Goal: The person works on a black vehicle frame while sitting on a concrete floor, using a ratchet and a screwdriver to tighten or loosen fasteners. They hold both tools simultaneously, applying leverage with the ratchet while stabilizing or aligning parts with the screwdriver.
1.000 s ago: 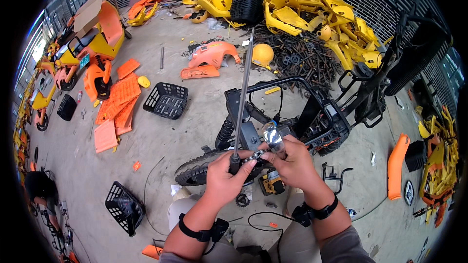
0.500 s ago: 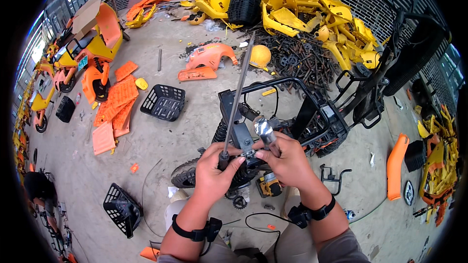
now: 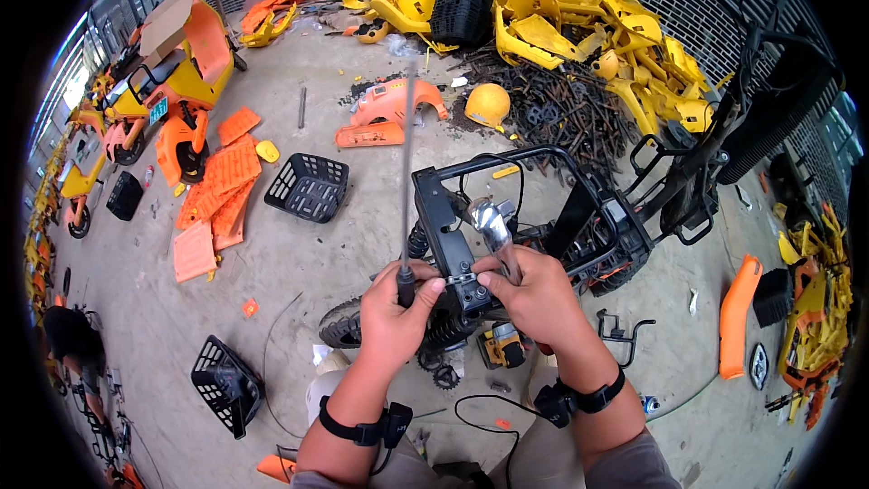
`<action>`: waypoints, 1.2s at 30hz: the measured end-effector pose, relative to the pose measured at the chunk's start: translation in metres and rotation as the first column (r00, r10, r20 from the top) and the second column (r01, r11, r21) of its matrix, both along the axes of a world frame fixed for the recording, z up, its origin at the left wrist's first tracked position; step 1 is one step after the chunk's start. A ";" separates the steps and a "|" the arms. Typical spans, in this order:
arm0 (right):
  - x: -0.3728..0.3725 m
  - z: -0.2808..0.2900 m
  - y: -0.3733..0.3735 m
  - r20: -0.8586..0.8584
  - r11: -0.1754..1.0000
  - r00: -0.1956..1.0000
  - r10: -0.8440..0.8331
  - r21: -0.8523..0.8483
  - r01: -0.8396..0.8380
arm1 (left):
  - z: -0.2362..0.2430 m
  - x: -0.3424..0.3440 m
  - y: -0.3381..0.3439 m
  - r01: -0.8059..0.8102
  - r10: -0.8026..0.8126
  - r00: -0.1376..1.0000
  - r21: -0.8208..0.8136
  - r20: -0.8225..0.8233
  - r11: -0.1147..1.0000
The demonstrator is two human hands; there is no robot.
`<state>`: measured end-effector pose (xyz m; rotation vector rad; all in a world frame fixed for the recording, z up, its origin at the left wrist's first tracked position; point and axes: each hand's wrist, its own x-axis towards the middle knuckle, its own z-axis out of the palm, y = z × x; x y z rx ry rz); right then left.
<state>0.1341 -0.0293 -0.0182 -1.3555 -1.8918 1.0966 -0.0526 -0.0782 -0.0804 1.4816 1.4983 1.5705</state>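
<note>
My left hand (image 3: 391, 315) is closed around the black handle of a long screwdriver (image 3: 408, 172), its thin shaft pointing up and away. In my right hand (image 3: 536, 299) is a ratchet wrench (image 3: 490, 221) with a shiny head, tilted upward. Thumbs and fingertips of both hands meet at a small silver metal piece (image 3: 460, 280) at the near end of the black scooter frame (image 3: 444, 231). I cannot tell whether that piece is fixed to the frame. Beneath the frame, the rear wheel (image 3: 340, 323) shows left of my left wrist.
A yellow-black power tool (image 3: 501, 345) stands on the floor below my right hand. Black baskets (image 3: 308, 187), orange panels (image 3: 217, 190) and a pile of yellow panels (image 3: 543, 18) lie around. At far left, another person (image 3: 72, 340) bends down. A cable (image 3: 493, 401) runs near my legs.
The screwdriver has swung from leaning right to nearly upright. My left hand has shifted slightly left and up, uncovering more of the frame's end. Both tools remain held.
</note>
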 end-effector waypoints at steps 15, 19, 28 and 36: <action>0.008 -0.012 0.002 -0.111 0.996 0.993 0.046 0.085 -0.036 | 0.092 0.008 -0.002 0.013 -0.220 0.718 0.304 0.660 0.953; 0.003 -0.006 0.002 -0.092 0.993 0.993 0.069 0.101 -0.060 | 0.091 -0.024 -0.034 0.065 -0.102 0.886 0.097 0.452 0.993; 0.007 -0.011 0.003 -0.099 0.994 0.994 0.045 0.099 -0.035 | 0.112 -0.081 -0.079 0.238 -0.243 0.962 0.050 0.127 0.970; 0.008 -0.017 0.006 -0.105 0.987 0.992 0.072 0.151 -0.055 | 0.138 -0.101 -0.082 -0.277 0.223 0.843 -0.040 -0.490 0.960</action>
